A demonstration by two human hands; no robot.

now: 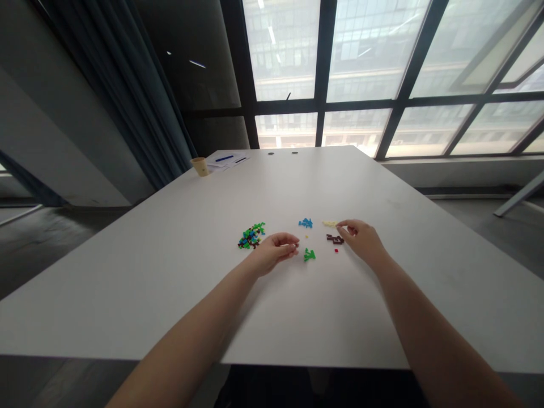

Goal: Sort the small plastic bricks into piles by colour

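Observation:
Small coloured plastic pieces lie in groups on the white table. My left hand (pixel 277 253) is curled with thumb and fingertips close together, between a mixed pile (pixel 251 236) of green, blue, brown and yellow pieces and a small green group (pixel 310 255). Whatever its fingertips hold is too small to make out. My right hand (pixel 359 236) has its thumb and forefinger pinched at the right end of the pale yellow pieces (pixel 328 223), just above the dark brown pieces (pixel 335 239); anything in the pinch is hidden. Blue pieces (pixel 305 222) sit farther back, between the hands.
A single yellow piece (pixel 306 237) and a red piece (pixel 336 250) lie apart from the groups. At the table's far left are a paper cup (pixel 199 166) and paper sheets (pixel 229 164) with a blue pen (pixel 224 158). Windows stand beyond the far edge.

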